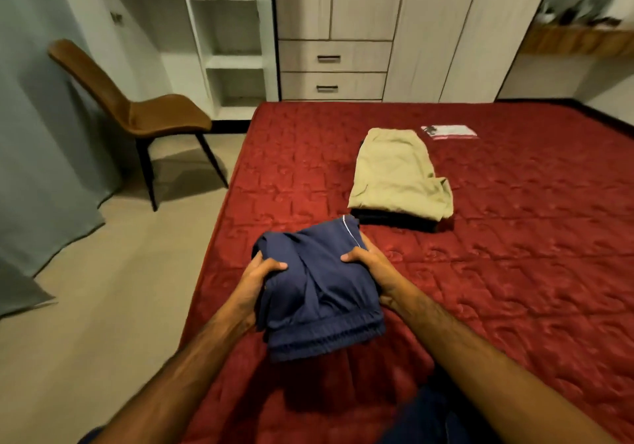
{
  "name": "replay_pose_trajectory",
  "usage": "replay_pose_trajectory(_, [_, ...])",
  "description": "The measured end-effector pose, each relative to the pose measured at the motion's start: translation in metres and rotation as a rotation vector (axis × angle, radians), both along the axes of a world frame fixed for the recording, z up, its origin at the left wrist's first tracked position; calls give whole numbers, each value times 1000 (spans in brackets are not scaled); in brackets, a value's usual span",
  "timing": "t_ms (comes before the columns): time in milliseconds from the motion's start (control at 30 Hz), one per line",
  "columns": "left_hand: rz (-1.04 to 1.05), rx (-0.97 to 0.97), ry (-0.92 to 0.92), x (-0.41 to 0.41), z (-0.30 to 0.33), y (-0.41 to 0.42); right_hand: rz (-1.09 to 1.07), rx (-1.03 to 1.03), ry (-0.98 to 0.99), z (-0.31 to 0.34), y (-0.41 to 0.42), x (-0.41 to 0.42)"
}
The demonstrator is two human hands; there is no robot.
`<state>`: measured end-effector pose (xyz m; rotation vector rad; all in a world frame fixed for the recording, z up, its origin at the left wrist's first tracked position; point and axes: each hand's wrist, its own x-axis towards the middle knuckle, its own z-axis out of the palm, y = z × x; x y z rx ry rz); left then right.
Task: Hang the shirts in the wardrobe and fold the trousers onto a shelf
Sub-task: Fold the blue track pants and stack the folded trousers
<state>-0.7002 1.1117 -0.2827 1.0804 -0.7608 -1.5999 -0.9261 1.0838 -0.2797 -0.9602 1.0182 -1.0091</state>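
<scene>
Left hand (255,280) and right hand (372,265) apparently gripping.

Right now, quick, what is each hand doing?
Left hand: closed on the left side of the folded navy trousers, thumb on top.
Right hand: closed on the trousers' right side, thumb on top.

Two bare forearms come in from the near edge, with no sleeves, watch or rings visible on them. The left hand (255,280) and the right hand (372,265) wear no gloves. At the near left corner there is a small piece of dark blue cloth, maybe a short sleeve. Near right, dark blue clothing covers the lap.
</scene>
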Motion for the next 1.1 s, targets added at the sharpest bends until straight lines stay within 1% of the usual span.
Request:
replay_pose_trajectory(133, [-49,-65,-62,-57,31,-91,-89,-79,66,46,-70,-45])
replay_pose_trajectory(200, [-107,-135,-51,-88,55,-151,-154,-130,87,71,-116,-71])
replay_pose_trajectory(333, [-211,-291,14,-147,114,-291,-306,-223,26,116,-223,-141])
replay_pose_trajectory(400, [-221,-261,25,-172,123,-356,-358,-221,51,125,-274,-179])
replay_pose_trajectory(433, [-248,-206,5,-189,115,-387,-373,-196,83,118,-300,-200])
replay_pose_trajectory(467, [-258,-128,-73,-201,98,-407,-387,-138,146,107,-319,-218])
replay_pose_trajectory(500, [-262,-35,-177,-216,75,-423,-391,-27,202,90,-334,-234])
replay_pose_trajectory(533, [-273,61,-281,-224,46,-427,-364,116,244,64,-341,-248])
replay_pose_trajectory(567, [-303,134,-348,-230,18,-422,-311,252,278,41,-342,-257])
replay_pose_trajectory(600, [-336,190,-379,-234,-4,-415,-255,359,331,20,-341,-264])
replay_pose_trajectory(633, [-333,190,-387,-234,-22,-408,-220,412,400,3,-337,-268])
replay_pose_trajectory(667, [-318,132,-426,-234,-34,-403,-216,413,466,-9,-335,-272])
replay_pose_trajectory(733, [-319,-17,-602,-227,-42,-403,-266,363,514,-22,-329,-273])
replay_pose_trajectory(767, [-358,-33,-690,-225,-42,-408,-271,352,515,-26,-327,-274])
replay_pose_trajectory(800, [-402,-9,-726,-223,-39,-413,-260,359,510,-26,-327,-274])
replay_pose_trajectory(867, [-468,64,-730,-219,-31,-419,-214,379,490,-27,-325,-277])
replay_pose_trajectory(933, [-525,89,-768,-214,-25,-422,-138,429,456,-27,-322,-282])
replay_pose_trajectory(967, [-539,114,-756,-212,-25,-426,-85,461,457,-27,-321,-286])
replay_pose_trajectory(1000, [-528,154,-731,-210,-25,-428,-19,474,482,-23,-320,-288])
replay_pose_trajectory(1067, [-413,184,-682,-208,-26,-435,54,449,604,-16,-322,-295])
replay_pose_trajectory(1100, [-354,179,-677,-208,-30,-441,9,437,687,-12,-330,-298])
